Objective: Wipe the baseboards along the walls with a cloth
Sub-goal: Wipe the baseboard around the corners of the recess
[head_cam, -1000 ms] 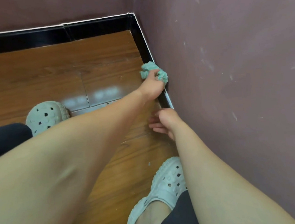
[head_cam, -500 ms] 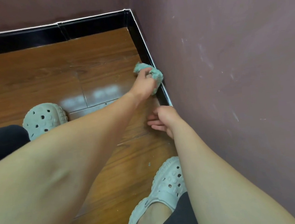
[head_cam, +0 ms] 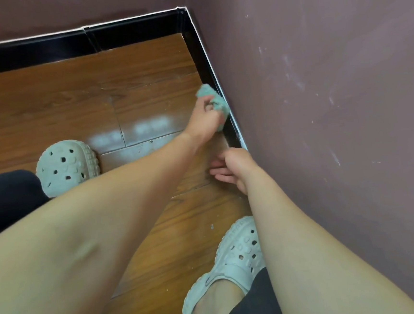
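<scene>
A black baseboard (head_cam: 204, 62) runs along the foot of the mauve right wall and meets a second black baseboard (head_cam: 41, 50) in the far corner. My left hand (head_cam: 204, 122) grips a bunched teal cloth (head_cam: 215, 101) and presses it against the right baseboard, partway along it. My right hand (head_cam: 234, 169) rests on the wooden floor just nearer than the cloth, close to the baseboard, with its fingers straight and pointing left. It holds nothing.
The mauve wall (head_cam: 333, 95) stands close on the right. My two feet in pale clogs, one at the left (head_cam: 68, 166) and one at the bottom (head_cam: 232, 259), stand on the brown wooden floor (head_cam: 71, 101). Small white specks lie on the floor near the right clog.
My left hand has slid the cloth a little along the right baseboard, towards me and lower against it. The right hand has stayed on the floor.
</scene>
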Tool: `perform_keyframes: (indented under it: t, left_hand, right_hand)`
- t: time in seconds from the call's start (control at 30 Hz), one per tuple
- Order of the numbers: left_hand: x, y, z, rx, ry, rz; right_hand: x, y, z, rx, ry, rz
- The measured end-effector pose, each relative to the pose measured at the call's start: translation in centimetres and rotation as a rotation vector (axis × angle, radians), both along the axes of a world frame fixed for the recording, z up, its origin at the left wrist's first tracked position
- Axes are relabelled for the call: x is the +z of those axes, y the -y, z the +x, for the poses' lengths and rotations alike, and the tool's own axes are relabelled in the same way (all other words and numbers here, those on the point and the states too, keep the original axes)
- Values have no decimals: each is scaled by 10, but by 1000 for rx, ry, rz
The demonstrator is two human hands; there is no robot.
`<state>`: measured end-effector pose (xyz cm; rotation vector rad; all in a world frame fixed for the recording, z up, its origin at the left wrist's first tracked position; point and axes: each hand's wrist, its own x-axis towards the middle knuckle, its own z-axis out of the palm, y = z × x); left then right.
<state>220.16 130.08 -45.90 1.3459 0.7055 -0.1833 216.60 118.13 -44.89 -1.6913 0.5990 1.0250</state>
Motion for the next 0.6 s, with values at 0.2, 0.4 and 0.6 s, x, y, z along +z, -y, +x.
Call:
perform_keyframes:
  t: [0.2, 0.4, 0.6]
  left_hand:
    - [-13, 2, -6, -162, -179, 6]
    - [-28, 12, -34, -461, -200, 168]
    - [-15, 9, -11, -133, -42, 68]
  right_hand:
    - [-6, 16, -6, 2, -18, -15]
    - [-10, 12, -8, 13, -22, 4]
    - [-12, 22, -9, 9, -16, -5]
